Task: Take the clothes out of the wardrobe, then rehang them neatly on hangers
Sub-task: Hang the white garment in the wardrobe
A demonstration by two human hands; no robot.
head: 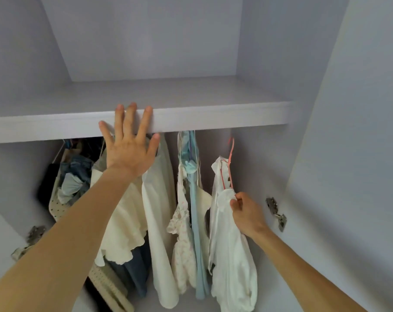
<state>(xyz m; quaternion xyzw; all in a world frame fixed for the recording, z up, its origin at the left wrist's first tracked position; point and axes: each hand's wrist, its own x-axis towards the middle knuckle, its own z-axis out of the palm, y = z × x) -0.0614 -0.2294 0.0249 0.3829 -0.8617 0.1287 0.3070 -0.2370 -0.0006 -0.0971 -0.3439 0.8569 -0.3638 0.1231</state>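
Note:
Inside the pale wardrobe, several garments hang below a shelf (pixel 213 115). My left hand (pixel 130 145) is raised with fingers spread straight, its fingertips against the shelf's front edge. My right hand (pixel 245 212) pinches the shoulder of a white garment (pixel 231 255) that hangs on a pink hanger (pixel 230 163) at the right. To its left hang a light blue garment (pixel 196 233), a floral white piece (pixel 183 244), a long white garment (pixel 159 210) and a cream ruffled top (pixel 123 221). The rail itself is hidden behind the shelf.
At the lower left, a dotted basket (pixel 60 206) holds jeans and crumpled clothes. Metal hinges (pixel 276 212) sit on the right wall, and another hinge (pixel 33 235) on the left. The upper compartment above the shelf shows only bare walls.

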